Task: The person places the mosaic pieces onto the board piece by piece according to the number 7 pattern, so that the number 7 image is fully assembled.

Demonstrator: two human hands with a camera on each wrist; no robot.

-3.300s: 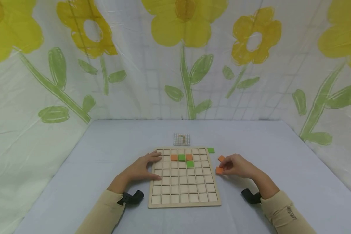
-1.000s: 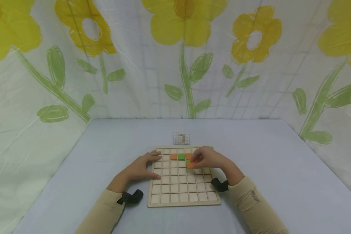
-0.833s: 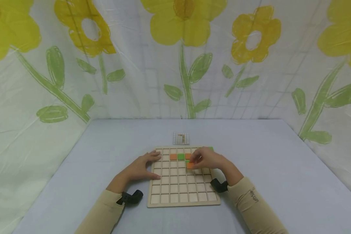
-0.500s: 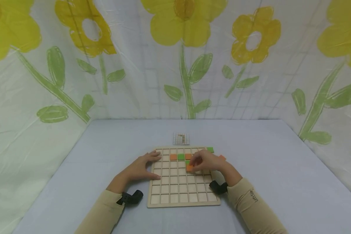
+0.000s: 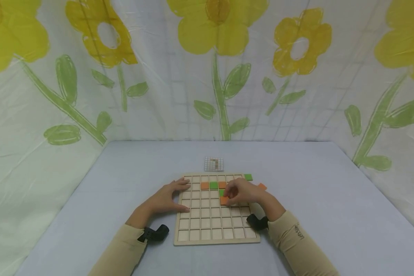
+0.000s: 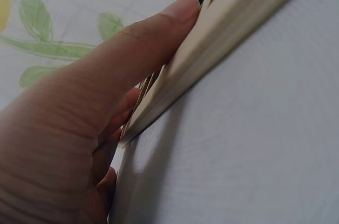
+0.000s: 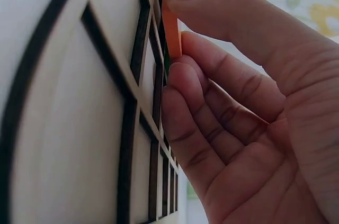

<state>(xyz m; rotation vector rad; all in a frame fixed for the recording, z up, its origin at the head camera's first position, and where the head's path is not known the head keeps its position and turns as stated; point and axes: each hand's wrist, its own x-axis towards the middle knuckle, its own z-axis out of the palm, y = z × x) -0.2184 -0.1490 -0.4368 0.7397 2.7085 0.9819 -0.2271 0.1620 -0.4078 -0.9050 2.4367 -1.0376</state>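
Note:
A wooden grid board [image 5: 217, 242] lies flat on the table. My left hand [image 5: 165, 197] rests on its left edge, thumb [image 6: 153, 36] and fingers spread over the rim. My right hand [image 5: 245, 191] pinches an orange square tile [image 5: 223, 201] by its edges, over the cell just below a green tile [image 5: 222, 192]. In the right wrist view the held orange tile [image 7: 171, 23] is tilted against the grid, with the thumb on it. Above, a row holds an orange tile [image 5: 205, 185], a green tile [image 5: 213, 185] and another orange tile [image 5: 222, 185].
A small card with a grid pattern [image 5: 214, 164] lies behind the board. Off the board's top right corner is a loose green tile [image 5: 248, 177]. A loose orange tile [image 5: 262, 186] lies to the right, partly behind my right hand. A flower-printed curtain [image 5: 158, 96] hangs behind the table.
My right hand has taken an orange tile from the table right of the board, carried it left over the grid, and lowered it slightly towards me. My left hand stays put.

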